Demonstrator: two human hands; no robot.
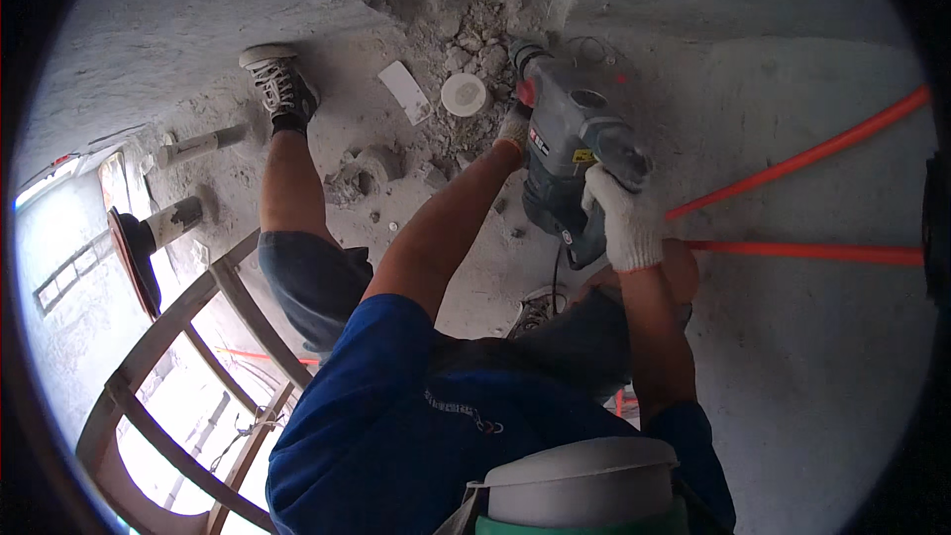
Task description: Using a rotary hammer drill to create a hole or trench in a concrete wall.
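A grey rotary hammer [570,124] with a red part near its front is held in both my hands, its nose toward the rubble [485,45] at the foot of the wall. My right hand [626,220], in a white knit glove, is closed on the rear handle. My left hand [514,126], also gloved, grips the tool near its front on the left side; its fingers are mostly hidden behind the body. The tip of the tool cannot be made out. Left of the nose lie a white round disc [464,95] and a white rectangular piece [404,92].
Two orange-red pipes [807,252] stretch across the right side. Pipe stubs [202,146] stand near the left wall, above a curved frame with bars [230,282]. Broken chunks [374,166] lie between my feet. A black cord [557,272] hangs below the tool.
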